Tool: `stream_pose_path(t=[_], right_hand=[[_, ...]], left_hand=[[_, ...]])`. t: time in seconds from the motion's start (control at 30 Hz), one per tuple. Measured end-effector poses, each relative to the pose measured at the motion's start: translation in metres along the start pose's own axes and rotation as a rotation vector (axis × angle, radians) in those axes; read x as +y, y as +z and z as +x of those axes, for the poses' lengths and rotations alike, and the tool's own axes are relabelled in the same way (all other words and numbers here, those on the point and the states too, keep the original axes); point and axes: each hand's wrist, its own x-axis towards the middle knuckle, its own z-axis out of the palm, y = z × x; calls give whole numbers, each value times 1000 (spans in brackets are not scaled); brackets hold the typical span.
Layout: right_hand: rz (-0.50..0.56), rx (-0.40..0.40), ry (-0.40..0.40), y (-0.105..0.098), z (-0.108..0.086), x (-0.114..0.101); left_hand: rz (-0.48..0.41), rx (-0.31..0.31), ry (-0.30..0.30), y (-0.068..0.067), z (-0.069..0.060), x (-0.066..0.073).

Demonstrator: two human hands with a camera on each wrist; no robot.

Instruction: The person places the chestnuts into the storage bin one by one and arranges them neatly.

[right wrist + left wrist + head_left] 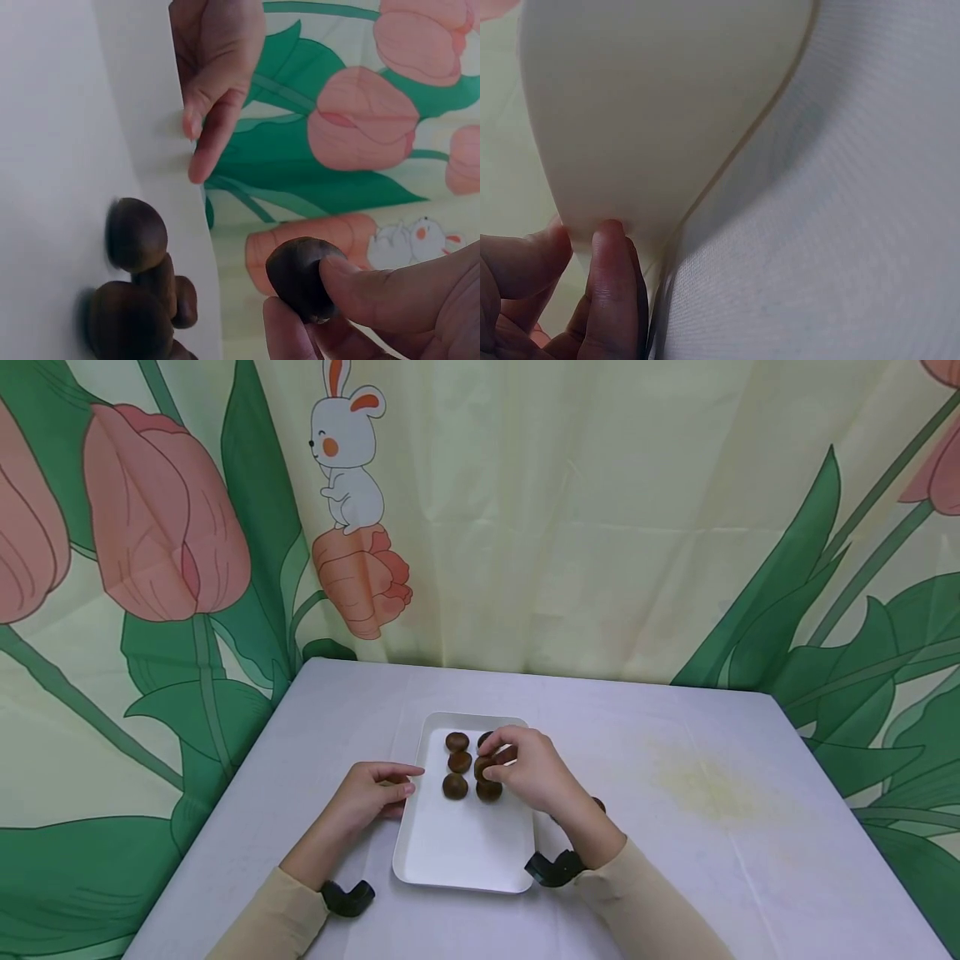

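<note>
Nearest the right wrist camera: the right hand [536, 770], thumb and fingers bent round a dark brown chestnut [296, 276]. Grip is a fingertip pinch, gap only as wide as the piece. Held chestnut is over the tray, apart from the group in the right wrist view; exact clearance cannot be told.

Below it, other chestnuts sit on the tray floor. Head view: a left row of three [460, 762] runs front to back, close together. To their right, a front chestnut [489, 792] and a back chestnut [484, 738], the latter partly covered by the right hand.

White tray [465, 852]: rectangular, rounded corners, low raised rim, flat on the surface [675, 868]. Its near half is bare.

Left hand [375, 789] at the tray's left side. Fingers extended and slightly parted, tips touching the rim and outer wall; no chestnut held.

On the surface, a brown object [598, 804] lies behind the right wrist, mostly hidden. Black curved pieces [348, 900] at both wrists; beige sleeves [273, 914] on both arms.

Backdrop: pale curtain [570, 527] printed with tulips [165, 518], leaves and a white rabbit [352, 493] on a carrot [348, 577].
</note>
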Motion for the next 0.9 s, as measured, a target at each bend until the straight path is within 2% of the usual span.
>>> stream_pose_path(t=[0.4,0.67,0.9], right_hand=[[-42,-76,-92,16,8,2],[-60,-204,-91,27,13,3],[-141,-257,-130,33,13,3]], left_hand=[[-18,2,-14,1,2,-1],[-13,-2,-4,0,2,-1],[-17,1,-10,0,2,-1]])
